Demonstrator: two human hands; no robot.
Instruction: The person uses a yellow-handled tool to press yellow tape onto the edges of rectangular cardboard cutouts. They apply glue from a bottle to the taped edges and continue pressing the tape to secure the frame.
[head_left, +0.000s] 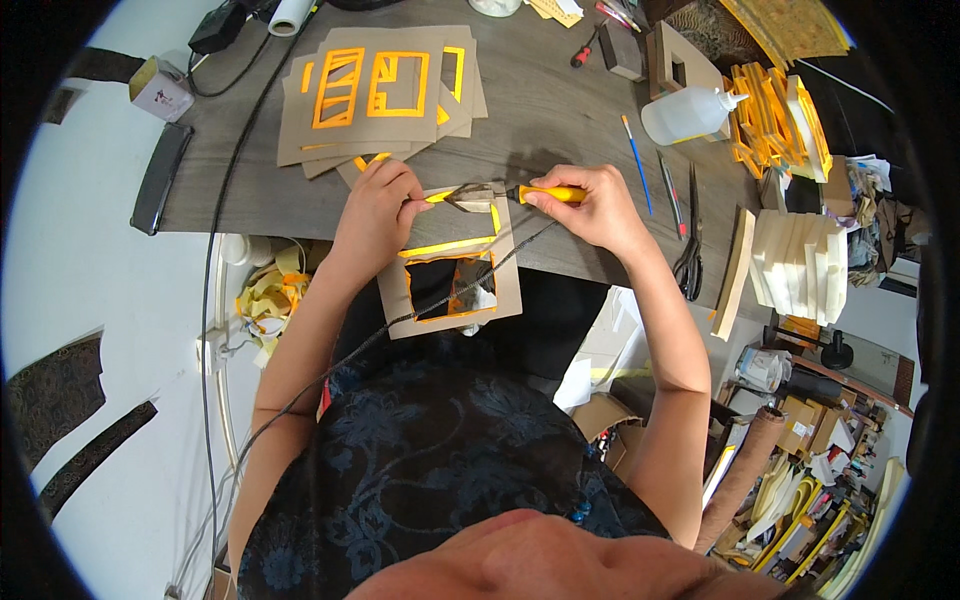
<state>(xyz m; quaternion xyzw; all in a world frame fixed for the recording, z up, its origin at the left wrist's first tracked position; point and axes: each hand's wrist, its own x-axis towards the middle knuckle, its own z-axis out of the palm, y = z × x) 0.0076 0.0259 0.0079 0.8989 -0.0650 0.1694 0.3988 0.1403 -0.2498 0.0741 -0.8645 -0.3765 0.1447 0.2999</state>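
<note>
A grey-brown cardboard panel (510, 277) with two rectangular cut-outs lies at the table's front edge, its lower part overhanging. Orange strips (450, 247) line the cut-outs. My left hand (381, 206) pinches a yellow-orange strip (438, 197) at the upper cut-out's far edge. In my right hand (592, 201) is the yellow handle (562, 195) of a corded tool that looks like a soldering iron. Its metal head (472, 199) lies over that same edge, close to my left fingertips. Whether metal and strip touch is hard to tell. A dark cord (360, 349) crosses in front of the panel.
Similar orange-edged panels (405, 131) are stacked behind my left hand. To the right lie a blue paintbrush (637, 165), a craft knife (673, 195), scissors (691, 232) and a squeeze bottle (686, 116). Pale blocks (799, 262) stand at the right edge. A black cable (232, 157) crosses the left side.
</note>
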